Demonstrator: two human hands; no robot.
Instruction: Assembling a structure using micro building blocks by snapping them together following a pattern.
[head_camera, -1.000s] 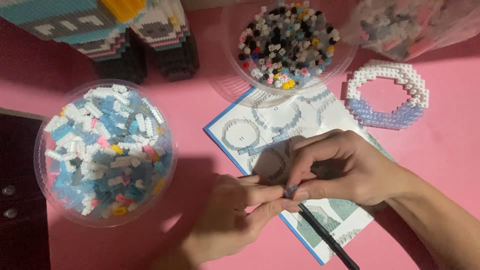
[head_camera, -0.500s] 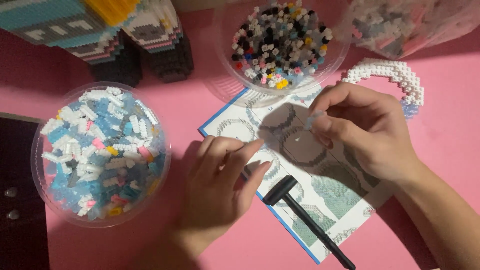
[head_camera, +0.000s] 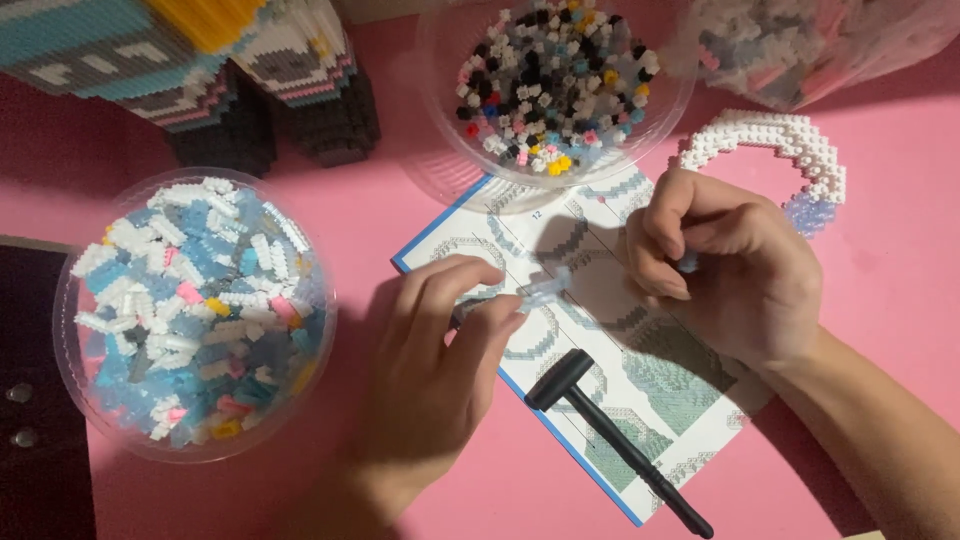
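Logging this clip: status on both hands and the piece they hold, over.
Left hand pinching a small pale block piece above the instruction sheet. Right hand curled, contents unclear. Black hammer lying beside them.

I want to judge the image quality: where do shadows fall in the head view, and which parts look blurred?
Head view: dark shadow falls under the left hand and across the instruction sheet; the small pale piece at its fingertips is motion-blurred; the bag of bricks top right is soft; the black hammer tool looks fairly sharp.
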